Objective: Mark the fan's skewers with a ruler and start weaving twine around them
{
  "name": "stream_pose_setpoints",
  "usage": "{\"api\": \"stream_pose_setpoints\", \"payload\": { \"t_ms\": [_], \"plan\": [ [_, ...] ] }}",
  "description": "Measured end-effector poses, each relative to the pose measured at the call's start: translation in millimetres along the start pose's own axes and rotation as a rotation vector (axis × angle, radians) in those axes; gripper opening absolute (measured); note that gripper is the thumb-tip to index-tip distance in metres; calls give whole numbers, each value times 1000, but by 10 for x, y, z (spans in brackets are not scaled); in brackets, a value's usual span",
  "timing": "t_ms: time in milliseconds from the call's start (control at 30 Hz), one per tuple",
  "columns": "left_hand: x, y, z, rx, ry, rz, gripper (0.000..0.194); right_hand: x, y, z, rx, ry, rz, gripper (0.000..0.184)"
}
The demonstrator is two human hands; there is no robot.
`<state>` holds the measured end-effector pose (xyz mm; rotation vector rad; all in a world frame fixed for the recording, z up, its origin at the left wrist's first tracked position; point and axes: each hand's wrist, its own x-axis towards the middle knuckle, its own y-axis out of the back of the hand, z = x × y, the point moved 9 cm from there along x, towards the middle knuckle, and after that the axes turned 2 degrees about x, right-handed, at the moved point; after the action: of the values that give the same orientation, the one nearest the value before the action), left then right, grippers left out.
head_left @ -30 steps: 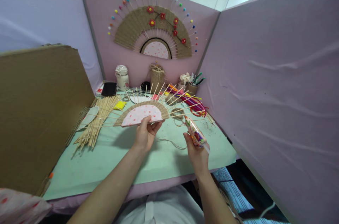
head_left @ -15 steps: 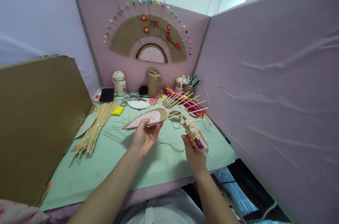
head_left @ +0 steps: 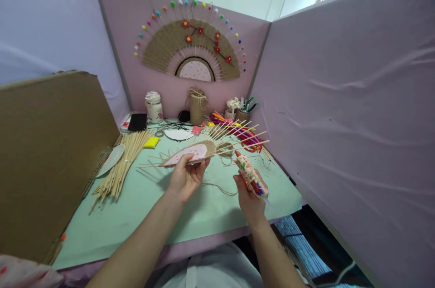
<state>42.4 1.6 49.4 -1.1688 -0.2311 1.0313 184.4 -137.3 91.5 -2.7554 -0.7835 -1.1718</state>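
Observation:
Held in my left hand is a half-round fan base, pink spotted cloth with a woven twine rim. Thin wooden sticks fan out from its curved edge. My thumb lies on the cloth face and my fingers are beneath; the base is tilted, so its face looks narrow. My right hand grips a glue gun wrapped in floral print. Its orange nozzle points up and left, a little below the right-hand sticks, apart from them as far as I can see. The fingers around its handle are partly hidden.
A bundle of wooden sticks lies left, beside a cardboard panel. At the back stand a white jar, a twine-wrapped holder and a pen cup. Colourful pipe cleaners lie right. A finished fan hangs on the back wall.
The fan base has tipped from facing me to a flatter angle, its right-hand sticks swinging nearer the glue gun. The view has shifted slightly upward. Both hands keep their holds.

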Motion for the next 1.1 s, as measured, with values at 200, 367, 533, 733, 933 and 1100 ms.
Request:
{"api": "stream_pose_setpoints", "payload": {
  "t_ms": [200, 367, 533, 733, 933, 1100],
  "plan": [
    [-1, 15, -9, -3, 5, 8, 22, 6, 5, -65, 26, 28, 8, 17],
    [-6, 10, -7, -13, 8, 0, 21, -3, 0, -45, 1, 12, 0, 20],
    [-10, 18, -2, -9, 7, 7, 21, -19, 1, 22, -30, -32, 1, 23],
    [-13, 25, -13, -3, 9, 5, 22, -20, -24, 57, 6, -67, -10, 25],
    [-41, 66, 66, 36, -26, 25, 21, -37, -30, 226, 12, -147, -64, 28],
    [-64, 93, 145, 51, -58, 11, 20, -34, -11, 278, 89, -189, -124, 26]
  ]
}}
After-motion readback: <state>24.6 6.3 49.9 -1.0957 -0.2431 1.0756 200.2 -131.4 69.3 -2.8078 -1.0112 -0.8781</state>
